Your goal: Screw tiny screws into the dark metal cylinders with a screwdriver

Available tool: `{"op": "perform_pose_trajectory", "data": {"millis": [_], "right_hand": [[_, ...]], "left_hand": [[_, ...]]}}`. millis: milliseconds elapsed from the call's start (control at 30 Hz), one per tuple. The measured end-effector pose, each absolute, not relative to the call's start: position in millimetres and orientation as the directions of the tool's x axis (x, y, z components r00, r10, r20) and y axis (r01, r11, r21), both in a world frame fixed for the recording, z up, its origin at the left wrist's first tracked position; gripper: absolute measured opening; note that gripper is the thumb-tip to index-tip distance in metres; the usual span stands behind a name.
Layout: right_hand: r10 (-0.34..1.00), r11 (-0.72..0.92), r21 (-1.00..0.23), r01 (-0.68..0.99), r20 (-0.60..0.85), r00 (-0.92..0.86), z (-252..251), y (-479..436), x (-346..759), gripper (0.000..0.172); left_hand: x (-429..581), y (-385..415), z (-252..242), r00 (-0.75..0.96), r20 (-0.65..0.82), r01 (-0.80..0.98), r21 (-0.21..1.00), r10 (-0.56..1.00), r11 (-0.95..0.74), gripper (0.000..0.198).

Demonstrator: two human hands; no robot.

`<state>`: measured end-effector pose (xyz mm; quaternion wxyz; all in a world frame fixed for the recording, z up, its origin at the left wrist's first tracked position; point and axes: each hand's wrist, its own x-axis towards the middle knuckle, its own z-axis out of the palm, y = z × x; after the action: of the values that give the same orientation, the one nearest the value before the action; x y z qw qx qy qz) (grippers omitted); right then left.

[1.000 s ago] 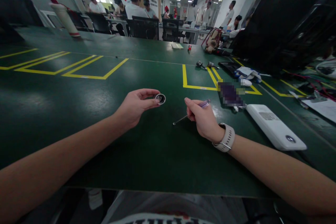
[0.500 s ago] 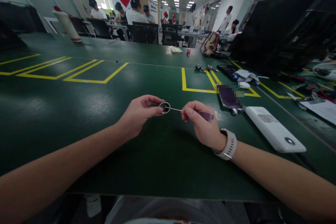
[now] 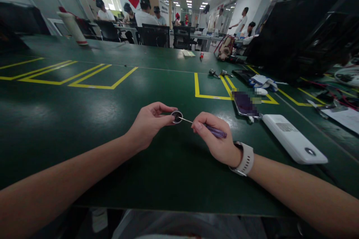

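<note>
My left hand [image 3: 150,123] pinches a small round part [image 3: 177,117] between thumb and fingers, above the table. The part has a silvery rim and a dark inside; its exact kind is too small to make out. My right hand [image 3: 214,134] is closed around the purple handle of a screwdriver [image 3: 217,131]. Its thin metal shaft points left, and the tip reaches the dark inside of the round part. Whether the tip sits in a screw cannot be seen. A pale watch strap circles my right wrist.
Right of my hands lie a phone [image 3: 245,104] and a white power bank [image 3: 293,138]. Two small metal parts [image 3: 214,73], a cloth [image 3: 263,82] and a red-tipped object [image 3: 201,56] lie farther back. Yellow tape [image 3: 214,98] marks the green table. A black monitor [image 3: 297,37] stands right; people sit beyond.
My right hand has dropped slightly, so the screwdriver now slants more, its handle lower than its tip. The round part has tilted a little and stays in my left hand.
</note>
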<state>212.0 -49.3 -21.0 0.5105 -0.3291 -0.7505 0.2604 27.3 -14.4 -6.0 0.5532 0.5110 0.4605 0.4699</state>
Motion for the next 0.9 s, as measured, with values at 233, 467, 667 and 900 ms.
{"op": "perform_pose_trajectory", "data": {"millis": [233,467,667,900], "right_hand": [[0.758,0.652,-0.705,0.278,0.6,-0.257,-20.1,-50.3,212.0,0.019],[0.744,0.668,-0.671,0.32,0.598,-0.299,-20.8,-51.3,208.3,0.016],[0.723,0.69,-0.657,0.303,0.622,-0.3,-22.2,-51.6,209.3,0.015],[0.692,0.721,-0.607,0.334,0.655,-0.302,-23.5,-52.9,206.9,0.013]], "left_hand": [[27.5,-14.8,-5.8,0.123,-0.015,-0.016,1.0,0.992,0.018,0.024],[28.4,-16.6,-5.5,0.112,-0.01,-0.017,1.0,0.994,0.012,0.023],[27.5,-15.8,-5.6,0.114,0.002,-0.022,1.0,0.993,0.001,0.022],[29.6,-17.3,-5.5,0.123,0.017,-0.026,1.0,0.992,-0.014,0.02]]}}
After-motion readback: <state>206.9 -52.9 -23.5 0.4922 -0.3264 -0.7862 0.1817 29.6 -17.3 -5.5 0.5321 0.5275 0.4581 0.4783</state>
